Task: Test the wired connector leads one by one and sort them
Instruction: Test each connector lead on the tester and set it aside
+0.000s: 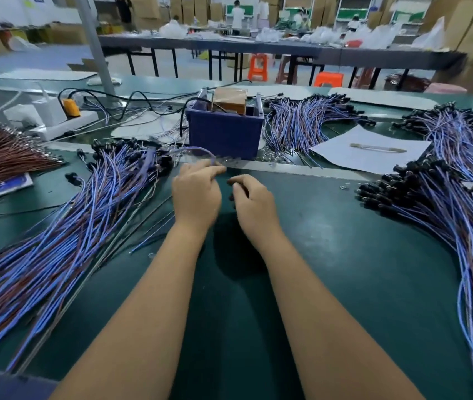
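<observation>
A big pile of blue-and-brown wired leads [65, 223] with black connectors fans across the green bench on the left. Another pile [448, 215] lies on the right, and a third bundle [307, 122] sits behind the blue box. My left hand [196, 193] pinches one blurred blue lead [197, 153] that arcs from its fingertips toward the left pile. My right hand [254, 202] hovers just right of it, fingers curled; whether it holds anything is hidden. A blue box [225, 132] carrying the test fixture stands straight ahead of both hands.
A white paper sheet [370, 153] with a small tool lies to the right of the box. A white power strip [62, 124] with an orange plug and loose black cables sits at the back left. Reddish-brown wires [4, 160] lie at far left. Tables, stools and people fill the background.
</observation>
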